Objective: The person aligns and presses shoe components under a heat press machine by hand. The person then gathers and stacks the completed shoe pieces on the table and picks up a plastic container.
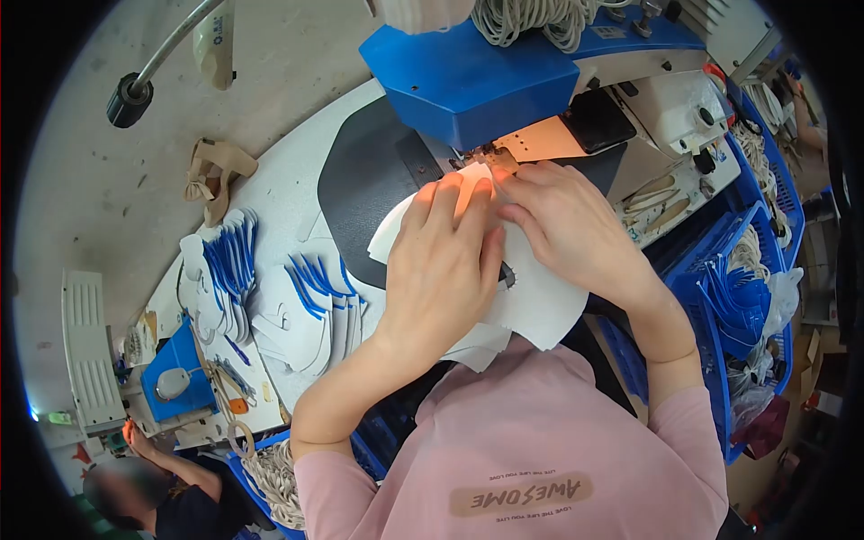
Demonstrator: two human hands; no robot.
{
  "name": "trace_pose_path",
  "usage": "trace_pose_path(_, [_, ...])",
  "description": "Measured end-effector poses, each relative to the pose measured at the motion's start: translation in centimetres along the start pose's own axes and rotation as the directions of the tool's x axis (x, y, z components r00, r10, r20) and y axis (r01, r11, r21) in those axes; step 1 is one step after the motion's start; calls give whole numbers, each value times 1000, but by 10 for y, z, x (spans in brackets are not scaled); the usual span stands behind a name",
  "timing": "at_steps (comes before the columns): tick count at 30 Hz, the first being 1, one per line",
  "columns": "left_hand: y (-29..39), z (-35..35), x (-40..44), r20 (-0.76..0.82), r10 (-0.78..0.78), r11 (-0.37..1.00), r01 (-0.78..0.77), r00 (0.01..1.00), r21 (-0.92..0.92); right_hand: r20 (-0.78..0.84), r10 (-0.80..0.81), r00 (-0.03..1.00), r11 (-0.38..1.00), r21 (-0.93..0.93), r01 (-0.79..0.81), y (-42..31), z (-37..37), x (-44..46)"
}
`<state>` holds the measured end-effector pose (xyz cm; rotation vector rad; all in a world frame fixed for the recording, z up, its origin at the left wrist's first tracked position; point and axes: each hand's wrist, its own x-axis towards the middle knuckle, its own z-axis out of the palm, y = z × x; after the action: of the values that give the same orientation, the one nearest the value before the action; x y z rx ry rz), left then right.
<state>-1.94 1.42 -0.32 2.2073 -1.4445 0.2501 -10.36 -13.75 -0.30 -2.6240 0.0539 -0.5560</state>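
Observation:
Under the blue head of a sewing machine (468,85), a white cut piece (540,297) lies across the dark machine bed (360,189), lit orange near the needle area. My left hand (441,261) rests flat on this piece, fingers stretched toward the needle and thumb apart. Close by on the right, my right hand (567,225) has bent fingers at the piece, with the forefinger beside the presser foot and the thumb lower down. The needle itself is hard to make out. Further white layers hang over the front edge below my hands.
Stacks of white pieces with blue edges (229,270) lie on the table at left. A black phone (598,121) sits right of the machine head. Blue crates (738,297) with cords and pieces stand at right. Another person (135,495) works at lower left.

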Motion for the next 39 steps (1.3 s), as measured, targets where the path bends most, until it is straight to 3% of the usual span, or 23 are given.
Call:
trace_pose_path(6, [3, 6, 7, -44, -7, 999, 9, 999, 44, 62, -17, 998, 997, -71, 21, 5, -2, 9])
trace_pose_path(13, [-2, 13, 14, -114, 28, 997, -19, 993, 79, 134, 67, 989, 996, -59, -60, 11, -5, 19])
trace_pose_path(17, [-4, 6, 20, -11, -41, 999, 41, 999, 23, -6, 31, 999, 997, -70, -32, 17, 0, 19])
trace_pose_path(21, [-9, -10, 29, 56, -56, 991, 63, 997, -118, -23, 64, 998, 998, 19, -64, 23, -5, 20])
trace_pose_path(24, [-6, -27, 38, 348, -176, 965, 230, 921, -123, -113, 37, 993, 998, 61, -30, 26, -5, 17])
trace_pose_path(25, [-10, -27, 38, 348, -173, 965, 229, 921, -125, -157, 23, 987, 997, 81, -11, 27, -5, 16])
trace_pose_path(28, [-23, -24, 36, 120, 38, 999, -42, 992, 26, -195, 33, 980, 994, 105, -13, 27, -4, 14])
trace_pose_path(33, [-25, -37, 49, 297, -66, 998, 63, 953, 21, -266, -15, 964, 980, 186, 67, 31, 8, 16])
trace_pose_path(36, [-33, -24, 45, 100, 116, 987, -126, 988, 101, -242, 19, 970, 980, 198, 30, 21, 12, 14])
trace_pose_path(39, [-42, -18, 48, 84, 145, 987, -150, 986, 60, -200, 0, 980, 988, 150, 31, 20, 13, 11])
